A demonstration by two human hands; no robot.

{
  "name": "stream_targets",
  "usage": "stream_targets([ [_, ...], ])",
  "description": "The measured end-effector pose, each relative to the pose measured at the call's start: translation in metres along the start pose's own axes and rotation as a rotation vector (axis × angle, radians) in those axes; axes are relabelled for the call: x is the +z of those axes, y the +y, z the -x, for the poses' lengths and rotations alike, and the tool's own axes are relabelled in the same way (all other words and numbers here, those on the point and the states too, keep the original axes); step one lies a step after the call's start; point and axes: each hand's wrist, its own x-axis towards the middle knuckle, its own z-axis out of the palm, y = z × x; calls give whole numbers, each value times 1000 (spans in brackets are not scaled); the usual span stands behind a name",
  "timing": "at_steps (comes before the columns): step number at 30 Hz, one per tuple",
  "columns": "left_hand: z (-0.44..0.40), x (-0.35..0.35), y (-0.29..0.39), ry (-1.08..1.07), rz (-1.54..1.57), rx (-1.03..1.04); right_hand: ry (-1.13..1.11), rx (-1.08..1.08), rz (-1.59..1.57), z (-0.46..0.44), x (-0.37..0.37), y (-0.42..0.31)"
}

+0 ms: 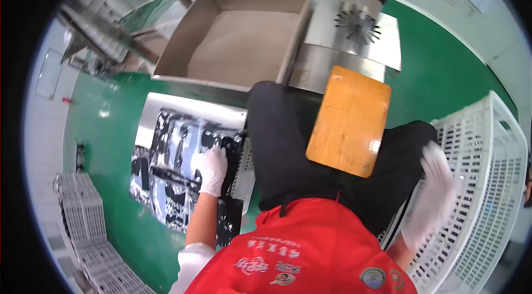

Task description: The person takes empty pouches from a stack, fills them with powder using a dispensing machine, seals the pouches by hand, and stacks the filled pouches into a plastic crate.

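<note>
Beside the seated person's left leg, shiny plastic bags (191, 140) lie piled partly over a silver metal sheet (191, 107). From where I stand, the gloved left hand (213, 171) rests on them with its fingers curled, though I can't tell whether it grips one. Across the lap lies a wooden board (350, 122). The right hand (431, 200) blurs beside a white basket (465, 161); its fingers look stretched out, but whether it holds anything is unclear.

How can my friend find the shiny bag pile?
Find the big metal bin. Below it, left of the black trousers, the gloved left hand touches the plastic bag pile. It's shiny black and pale blue, unlike the orange wooden board.
</note>
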Motion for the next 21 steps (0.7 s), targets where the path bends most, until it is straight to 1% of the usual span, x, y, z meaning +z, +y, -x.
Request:
stream_targets([
  [1,-4,12,-6,32,76,24,25,-30,13,0,-1,-1],
  [2,-7,15,-7,26,178,6,-7,-99,30,-29,36,22],
  [3,16,0,7,-46,249,-15,-90,56,-97,-52,48,26],
  [4,14,2,7,-37,253,-7,-87,141,-130,-86,57,84],
  [5,11,5,8,-28,259,0,-284,85,-144,-109,88,103],
  [6,-2,15,15,20,277,1,-326,83,-136,-133,107,133],
  [7,-6,22,19,43,288,-5,-330,-50,-13,-146,125,171],
  [8,-10,26,25,6,279,-65,-309,-112,83,-154,133,207],
  [9,-14,26,27,-36,256,-127,-283,-53,129,-153,143,238],
  [11,-20,24,31,-8,193,-148,-348,-190,470,-147,144,292],
  [13,-22,31,33,-8,142,-162,-424,-269,506,-153,151,284],
  [14,-20,33,34,-23,175,-202,-427,-242,504,-154,149,281],
  [16,-24,32,37,-37,237,-253,-339,-197,471,-159,147,279],
  [17,-24,33,38,-56,224,-243,-357,-191,528,-157,146,283],
  [19,-26,33,38,-36,294,-234,-469,-208,578,-162,144,279],
  [20,-24,40,32,-38,321,-243,-559,-233,642,-171,139,276],
  [21,-23,37,32,-56,307,-230,-544,-212,637,-180,134,273],
])
